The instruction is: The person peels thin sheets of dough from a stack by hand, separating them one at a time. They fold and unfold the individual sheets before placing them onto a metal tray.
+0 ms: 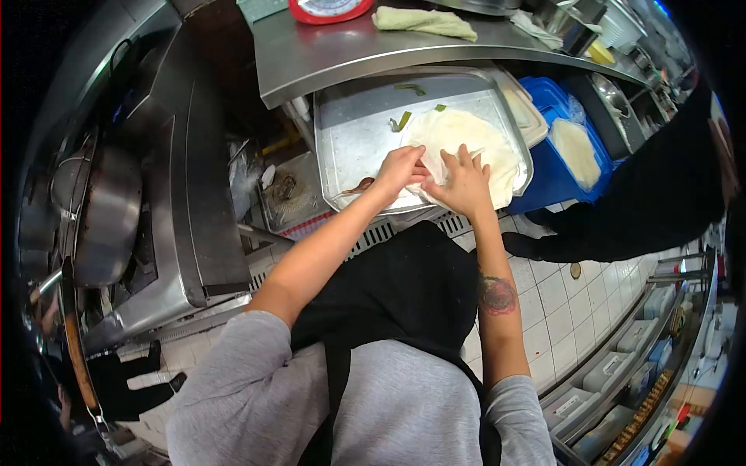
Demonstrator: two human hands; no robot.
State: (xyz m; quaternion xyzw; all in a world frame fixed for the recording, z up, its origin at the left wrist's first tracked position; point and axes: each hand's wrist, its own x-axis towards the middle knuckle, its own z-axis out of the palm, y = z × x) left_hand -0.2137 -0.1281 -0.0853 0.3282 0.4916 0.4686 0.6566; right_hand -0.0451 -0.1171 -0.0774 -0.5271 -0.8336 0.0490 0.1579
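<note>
A pile of thin, pale round sheets that look like dough wrappers (458, 128) lies on the right side of a large metal tray (353, 132). My left hand (400, 172) is at the near left edge of the pile, its fingers closed on a lifted, creased edge of a sheet. Over the near part of the pile, my right hand (466, 185) rests with its fingers spread. Green leaf strips (401, 122) lie on the tray beyond my hands. A brown spoon-like item (360, 187) sits by the tray's near left edge, partly hidden by my left wrist.
Above the tray runs a steel counter (334, 46) bearing a red scale (330, 9) and a folded cloth (423, 22). At right stands a blue bin (544, 97), and a person in black (637, 194) is close by. A stove with a large pot (113, 217) stands left.
</note>
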